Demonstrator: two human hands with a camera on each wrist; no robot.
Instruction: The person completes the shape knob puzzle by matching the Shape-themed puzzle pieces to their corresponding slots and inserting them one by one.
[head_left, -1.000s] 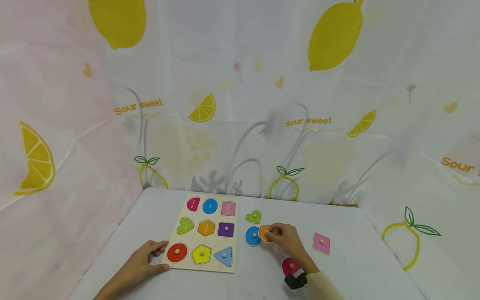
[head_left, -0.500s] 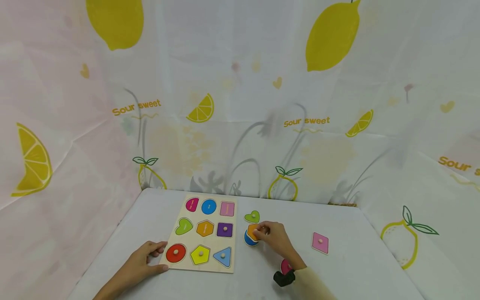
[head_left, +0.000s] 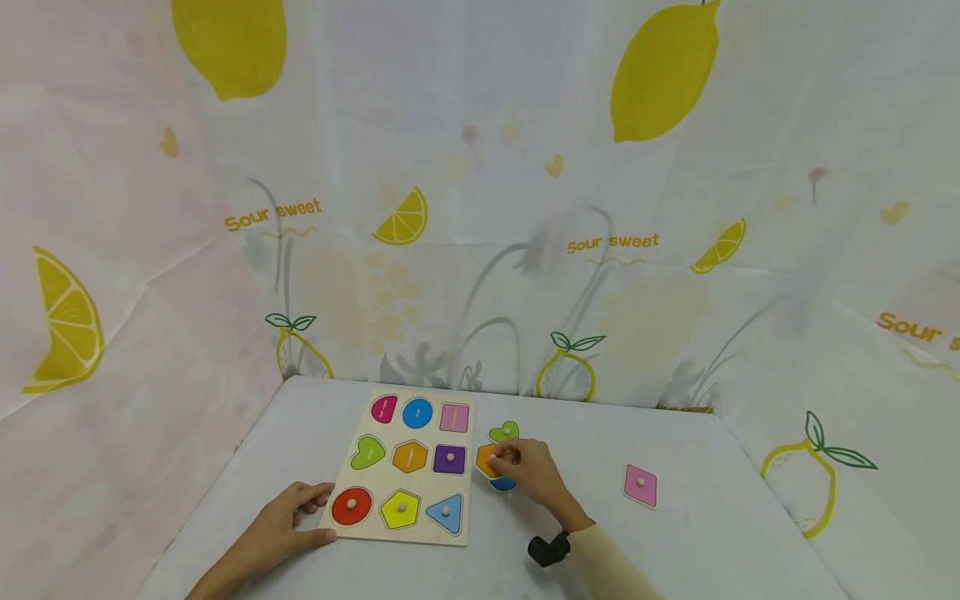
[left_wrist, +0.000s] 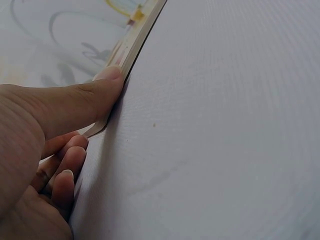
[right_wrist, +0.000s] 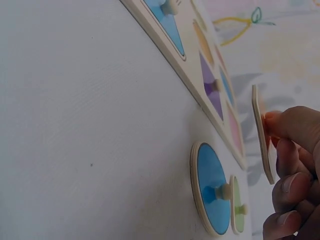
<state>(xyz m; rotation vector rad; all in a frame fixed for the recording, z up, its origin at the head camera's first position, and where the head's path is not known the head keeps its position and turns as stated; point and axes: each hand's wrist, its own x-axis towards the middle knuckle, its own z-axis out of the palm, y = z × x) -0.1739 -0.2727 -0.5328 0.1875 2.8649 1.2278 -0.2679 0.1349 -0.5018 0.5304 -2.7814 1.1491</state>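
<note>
My right hand (head_left: 534,475) pinches an orange hexagon puzzle piece (head_left: 487,460) and holds it above the table, beside the board's right edge. In the right wrist view the piece (right_wrist: 261,135) is edge-on, apart from the surface. Below it lies a blue round piece (right_wrist: 214,187) with a wooden knob, partly covered in the head view. A green heart piece (head_left: 501,431) lies just behind. At the near left corner of the wooden puzzle board (head_left: 429,483), my left hand (head_left: 283,521) grips the edge, thumb (left_wrist: 102,92) on the near side, fingers at the left side.
Seated in the board are a red circle (head_left: 351,506), yellow pentagon (head_left: 400,509), blue triangle (head_left: 447,514) and purple square (head_left: 449,459) with knobs. A pink square piece (head_left: 641,486) lies to the right. A lemon-printed cloth (head_left: 480,317) stands behind the white table (head_left: 720,500).
My right hand has carried the orange hexagon leftward, across the blue round piece toward the board. The dark pink piece near the right wrist has gone out of sight. The left hand stays put.
</note>
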